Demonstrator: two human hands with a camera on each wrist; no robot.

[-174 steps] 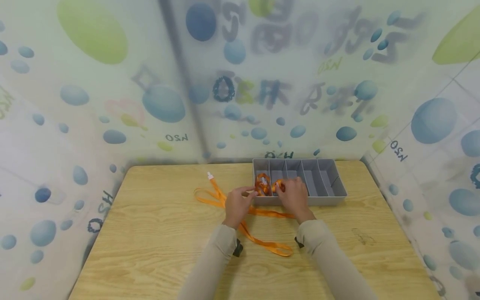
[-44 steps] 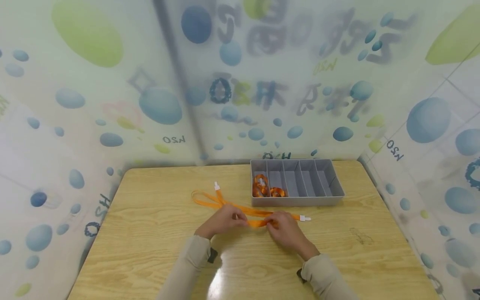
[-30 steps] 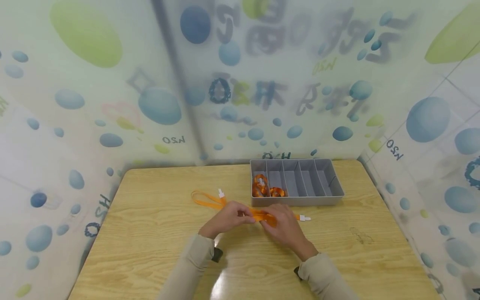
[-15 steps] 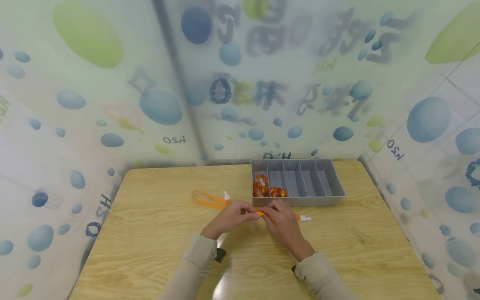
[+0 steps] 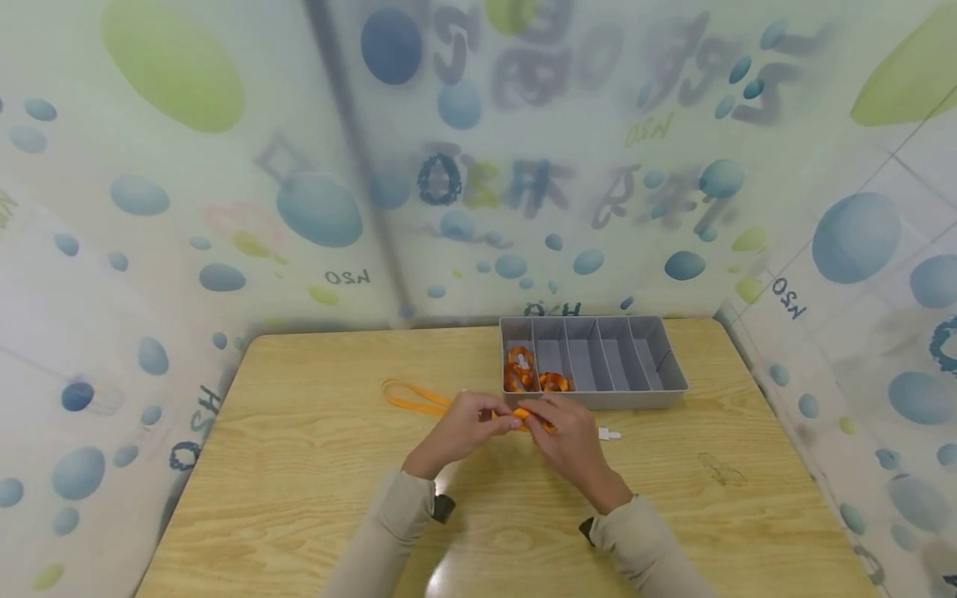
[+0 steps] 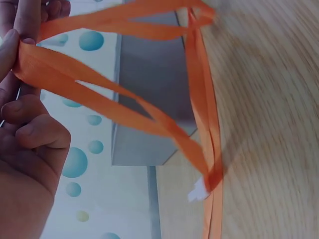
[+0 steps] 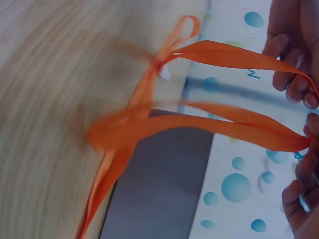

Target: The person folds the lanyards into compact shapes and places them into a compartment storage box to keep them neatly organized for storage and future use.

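Observation:
Both hands work close together just in front of the grey tray (image 5: pixel 628 400), in the head view. Between the fingertips of the left hand (image 5: pixel 467 423) and the right hand (image 5: pixel 571 436) is an orange lanyard (image 6: pixel 55 67), folded over on itself and pinched by both. Its two straps slope from the fingers to the tabletop in the left wrist view, where a white clip (image 6: pixel 198 190) shows. A second orange lanyard (image 5: pixel 419 403) lies flat under the hands, its loop out to the left and its white clip (image 5: pixel 609 433) to the right.
Coiled orange lanyards (image 5: pixel 519 378) fill part of the tray's leftmost compartment, and one small coil (image 5: pixel 554 382) sits at the front of the second. The tray stands by the patterned wall (image 5: pixel 478 291) at the back edge of the wooden table (image 5: pixel 299 465).
Since 5.8 s ago the right hand has left its coil in the second compartment. Lately both hands gather and fold another lanyard, moving toward the tray; its clip has slid right behind the left hand.

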